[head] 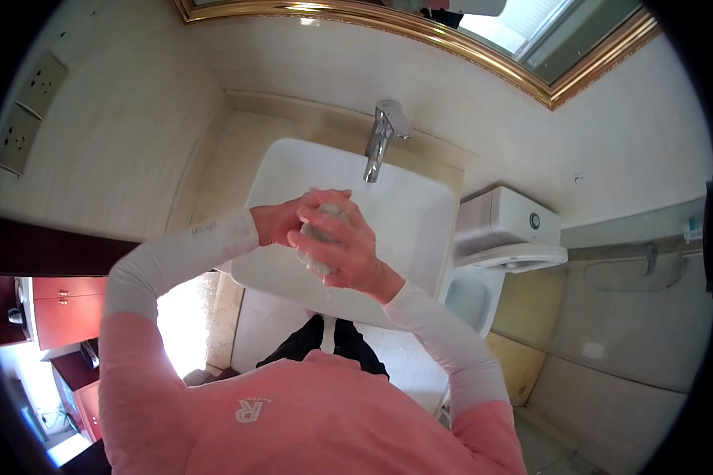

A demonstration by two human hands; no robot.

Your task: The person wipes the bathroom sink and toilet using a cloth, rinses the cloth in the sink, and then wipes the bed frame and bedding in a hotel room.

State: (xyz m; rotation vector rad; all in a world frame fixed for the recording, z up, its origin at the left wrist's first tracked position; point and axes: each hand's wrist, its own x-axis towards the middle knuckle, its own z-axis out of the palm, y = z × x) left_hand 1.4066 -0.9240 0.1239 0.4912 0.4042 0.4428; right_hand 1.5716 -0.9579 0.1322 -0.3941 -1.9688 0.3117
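Note:
Both my hands are pressed together above the white washbasin (392, 237), around a pale, whitish-green object (318, 232) that looks wet; whether it is a bar of soap or a cloth I cannot tell. My left hand (288, 219) reaches in from the left and lies behind it, partly hidden. From the right, my right hand (344, 243) covers its front with spread, bent fingers. A drop or thread of liquid hangs below the right hand. The chrome faucet (379, 142) stands at the basin's back edge, beyond my hands, and no water stream shows under its spout.
A beige counter (226, 148) surrounds the basin's back and left side. A gold-framed mirror (416, 27) hangs above. To the right stands a white toilet (511, 237) with its lid up, near a glass partition (624, 320). Wall sockets (30, 113) are at the far left.

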